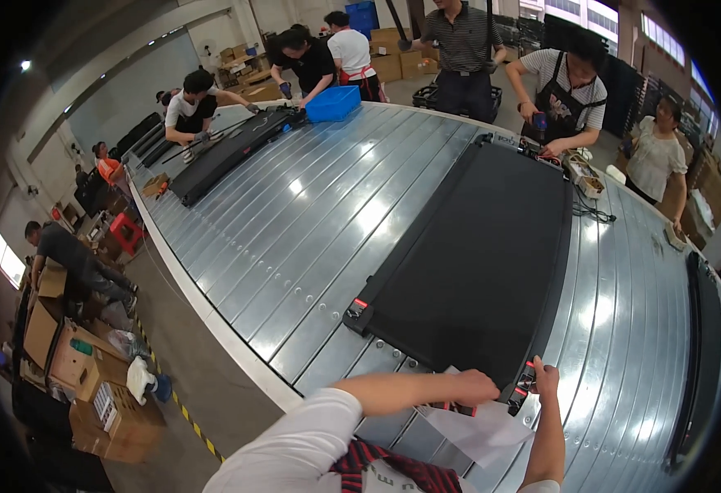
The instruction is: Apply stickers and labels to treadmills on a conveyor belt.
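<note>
A long black treadmill deck [475, 255] lies flat on the metal table, its near end close to me. My left hand [477, 387] is closed at that near end, its arm reaching across from the left; what it holds, if anything, is hidden. My right hand [546, 378] is closed around a black end cap with red labels [521, 388] at the near right corner. Below the hands lies a white sheet [483, 431], with small black and red pieces [459, 407] on it. A similar end cap [359, 312] sits on the near left corner.
The ribbed metal table [294, 222] stretches away to the far side. Across it, a person with a blue power driver [539, 123] works at the deck's far end. Another black deck [233, 152] and a blue bin [333, 103] are far left; a black frame [693, 353] is at right.
</note>
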`<action>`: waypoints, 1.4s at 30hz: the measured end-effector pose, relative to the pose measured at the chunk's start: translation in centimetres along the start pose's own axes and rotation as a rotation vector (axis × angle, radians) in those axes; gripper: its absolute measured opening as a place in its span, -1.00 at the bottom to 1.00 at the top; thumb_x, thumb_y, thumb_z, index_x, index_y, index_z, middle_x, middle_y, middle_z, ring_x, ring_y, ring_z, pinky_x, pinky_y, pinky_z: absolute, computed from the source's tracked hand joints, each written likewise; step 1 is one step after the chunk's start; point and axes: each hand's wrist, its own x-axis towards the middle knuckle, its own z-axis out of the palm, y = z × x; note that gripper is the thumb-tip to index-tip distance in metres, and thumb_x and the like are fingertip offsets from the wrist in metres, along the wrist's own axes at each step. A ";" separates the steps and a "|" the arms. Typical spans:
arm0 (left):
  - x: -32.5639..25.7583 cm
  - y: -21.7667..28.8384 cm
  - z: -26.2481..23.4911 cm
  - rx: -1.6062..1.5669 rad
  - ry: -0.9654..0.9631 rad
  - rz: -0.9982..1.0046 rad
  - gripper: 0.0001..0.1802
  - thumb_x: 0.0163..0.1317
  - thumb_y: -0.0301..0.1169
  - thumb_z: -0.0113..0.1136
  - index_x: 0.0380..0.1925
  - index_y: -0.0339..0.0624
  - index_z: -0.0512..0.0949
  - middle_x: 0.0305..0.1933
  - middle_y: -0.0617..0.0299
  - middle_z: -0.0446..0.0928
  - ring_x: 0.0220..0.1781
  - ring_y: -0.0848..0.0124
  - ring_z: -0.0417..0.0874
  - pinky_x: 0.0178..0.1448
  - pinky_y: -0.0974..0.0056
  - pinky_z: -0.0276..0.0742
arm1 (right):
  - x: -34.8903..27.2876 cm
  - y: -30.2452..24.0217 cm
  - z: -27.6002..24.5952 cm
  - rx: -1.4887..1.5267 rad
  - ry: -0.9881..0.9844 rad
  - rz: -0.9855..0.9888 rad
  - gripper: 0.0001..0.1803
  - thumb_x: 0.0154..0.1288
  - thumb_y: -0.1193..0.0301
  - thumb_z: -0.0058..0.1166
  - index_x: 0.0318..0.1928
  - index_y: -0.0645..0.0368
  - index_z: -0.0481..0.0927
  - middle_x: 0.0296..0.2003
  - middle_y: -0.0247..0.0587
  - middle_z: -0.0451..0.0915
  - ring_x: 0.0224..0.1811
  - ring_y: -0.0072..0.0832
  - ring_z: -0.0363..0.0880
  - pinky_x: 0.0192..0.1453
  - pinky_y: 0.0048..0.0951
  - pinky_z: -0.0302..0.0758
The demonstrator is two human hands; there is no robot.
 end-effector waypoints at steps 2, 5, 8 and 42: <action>-4.6 0.9 -3.8 -0.102 0.012 -0.064 -0.84 0.00 -0.38 -0.02 -0.44 -0.23 0.42 -0.44 0.03 0.50 -0.33 0.01 0.51 -0.28 0.05 0.40 | 0.2 2.0 -0.9 -0.071 0.094 -0.181 -0.53 0.09 0.12 0.08 -0.64 0.33 0.41 -0.75 -0.28 0.37 -0.78 -0.56 0.38 -0.78 -0.54 0.30; -10.2 -0.3 -4.8 -0.366 0.240 -0.127 -0.77 0.05 -0.29 0.03 -0.36 -0.21 0.40 -0.42 0.02 0.50 -0.32 0.12 0.55 -0.25 0.15 0.41 | -4.1 -1.1 -2.1 0.218 0.091 -0.310 -0.70 0.17 0.28 0.00 -0.50 0.29 0.47 -0.66 -0.30 0.45 -0.65 -0.63 0.38 -0.58 -0.57 0.31; -13.8 -1.1 -5.6 -0.874 0.480 -0.117 -0.73 0.11 -0.35 0.07 -0.21 -0.25 0.41 -0.32 0.24 0.51 -0.25 0.51 0.49 -0.18 0.34 0.42 | -8.5 -2.9 -1.0 0.507 -0.180 -0.532 -0.71 0.17 0.38 -0.01 -0.12 0.26 0.43 -0.27 -0.25 0.52 -0.27 -0.50 0.48 -0.19 -0.48 0.45; -31.4 -7.6 -11.2 -1.381 0.929 -0.202 -0.67 0.05 -0.36 0.20 -0.20 -0.33 0.48 -0.24 0.21 0.52 -0.28 0.49 0.52 -0.19 0.38 0.44 | -26.9 -26.6 20.1 0.384 -0.106 -0.585 -0.62 0.03 0.54 0.10 -0.08 0.27 0.38 -0.28 -0.25 0.48 -0.27 -0.60 0.44 -0.18 -0.59 0.42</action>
